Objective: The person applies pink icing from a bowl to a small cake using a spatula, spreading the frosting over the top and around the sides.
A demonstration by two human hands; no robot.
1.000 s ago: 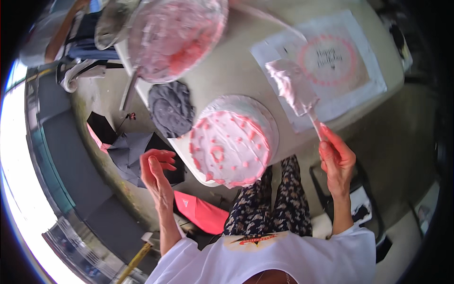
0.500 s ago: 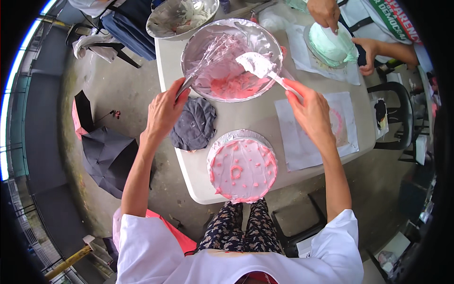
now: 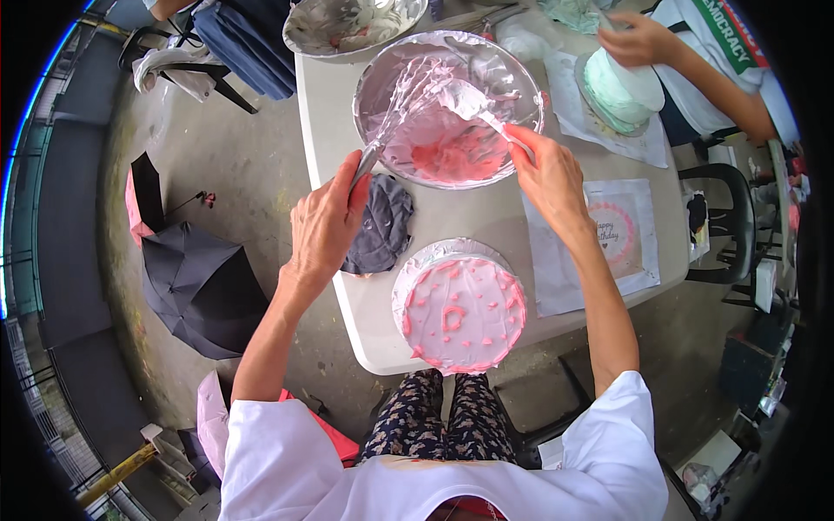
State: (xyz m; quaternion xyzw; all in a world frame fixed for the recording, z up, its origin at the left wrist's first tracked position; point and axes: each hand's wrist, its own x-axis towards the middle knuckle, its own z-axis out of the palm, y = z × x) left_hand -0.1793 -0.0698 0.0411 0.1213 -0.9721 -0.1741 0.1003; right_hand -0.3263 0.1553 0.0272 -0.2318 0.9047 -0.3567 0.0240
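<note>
My left hand (image 3: 326,224) is closed around the handle of a whisk (image 3: 393,122), its wires coated in pale pink cream. In my right hand (image 3: 553,178) is a spatula (image 3: 469,101) with a cream-smeared white blade. Both tools are over a large metal bowl (image 3: 524,84), and the blade appears to meet the whisk's wires. Pale and deeper pink cream lines the bowl. Closer to me, a round pink cake (image 3: 469,326) with coral dabs and a piped border sits at the table edge. A crumpled dark grey cloth (image 3: 382,227) lies below my left hand.
A printed sheet (image 3: 553,291) lies right of the cake. At the far right, a co-worker's hand (image 3: 638,39) is above a mint-green cake (image 3: 618,91). Another cream-streaked bowl (image 3: 304,35) stands at the back left. An open black umbrella (image 3: 200,291) rests on the floor.
The whisk and spatula have come closer together over the bowl. My left hand moved right, my right hand slightly left. The co-worker's hand lifted off the green cake. The view shifted slightly.
</note>
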